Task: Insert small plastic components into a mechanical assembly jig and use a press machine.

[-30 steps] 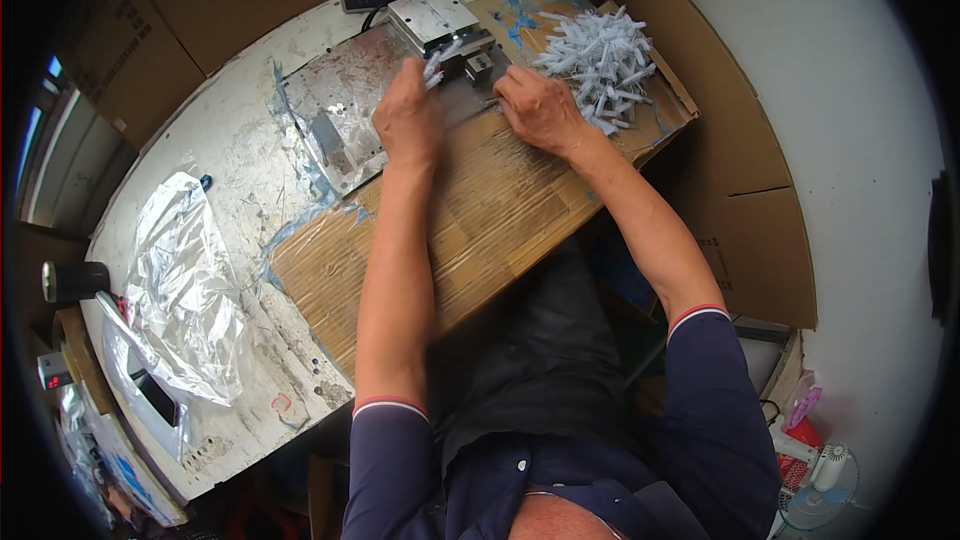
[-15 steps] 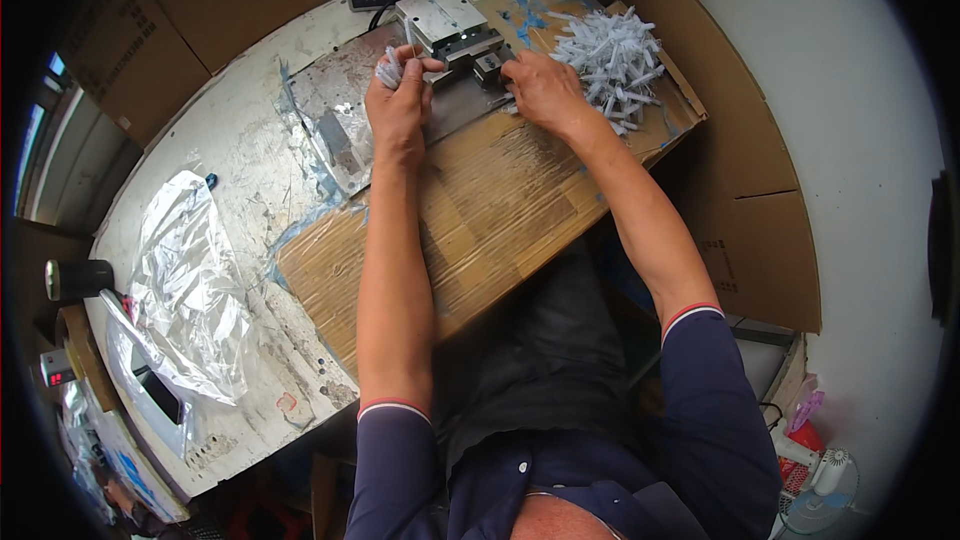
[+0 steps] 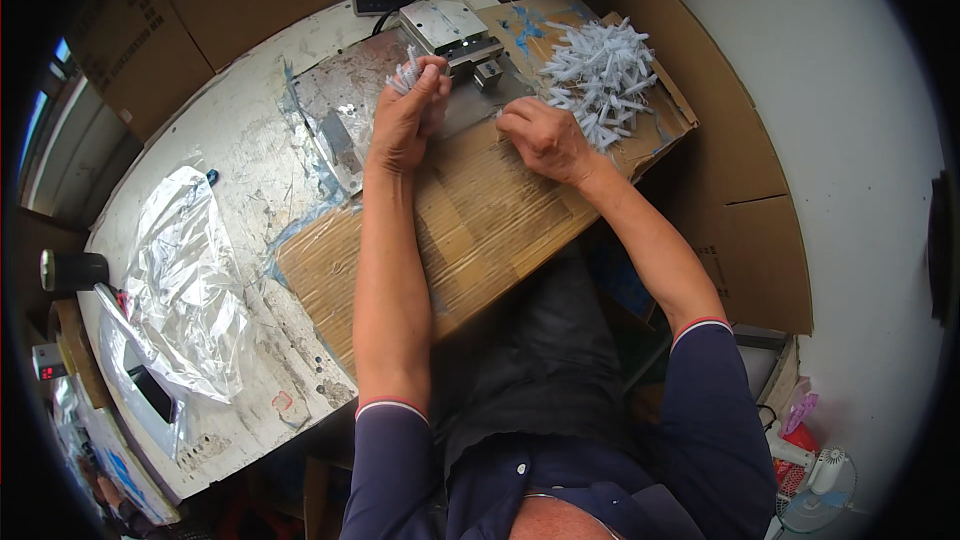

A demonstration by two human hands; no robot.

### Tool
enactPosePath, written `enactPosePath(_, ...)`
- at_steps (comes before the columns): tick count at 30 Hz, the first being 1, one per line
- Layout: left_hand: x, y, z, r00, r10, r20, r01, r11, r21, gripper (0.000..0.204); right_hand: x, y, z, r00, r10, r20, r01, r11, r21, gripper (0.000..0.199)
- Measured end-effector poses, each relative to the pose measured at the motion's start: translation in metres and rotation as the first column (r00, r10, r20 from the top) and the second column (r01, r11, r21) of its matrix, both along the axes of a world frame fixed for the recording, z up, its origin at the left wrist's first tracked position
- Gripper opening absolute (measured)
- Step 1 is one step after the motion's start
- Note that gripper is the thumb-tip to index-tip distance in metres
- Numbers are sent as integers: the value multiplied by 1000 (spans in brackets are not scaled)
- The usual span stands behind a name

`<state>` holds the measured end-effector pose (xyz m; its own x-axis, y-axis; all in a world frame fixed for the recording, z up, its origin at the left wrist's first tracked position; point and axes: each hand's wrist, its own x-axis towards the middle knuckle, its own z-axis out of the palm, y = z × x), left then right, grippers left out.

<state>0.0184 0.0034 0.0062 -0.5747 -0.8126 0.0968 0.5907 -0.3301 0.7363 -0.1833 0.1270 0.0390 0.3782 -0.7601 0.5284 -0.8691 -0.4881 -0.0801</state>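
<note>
Hands [image 3: 403,125] apart, plastic pieces [image 3: 404,76] in left

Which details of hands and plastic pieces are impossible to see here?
Head view: exact count of translucent pieces in the left hand; the hand covers some.
Head view: what, if anything, the right hand pinches; its curl hides this.
Head view: lower layers of the pile; upper pieces cover them.

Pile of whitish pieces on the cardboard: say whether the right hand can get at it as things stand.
Likely yes: the right hand sits close beside the pile of whitish pieces, and nothing visible stands between them. Whether the fingers hold anything is unclear.
</note>
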Motion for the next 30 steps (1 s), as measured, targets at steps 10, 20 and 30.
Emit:
enactPosePath(10,-6,0,0,938,330,109,-335,942,31,37,42,22,-16,831,-527,179,472,838,276,20)
enactPosePath(20,-15,0,-4,765,618,180,-615,784,-80,36,41,-2,-19,713,-604,356,531,797,288,16)
enactPosePath(30,-25,6,-7,466,834,294,-686,551,-476,32,32,-60,-16,590,-703,398,540,709,453,15)
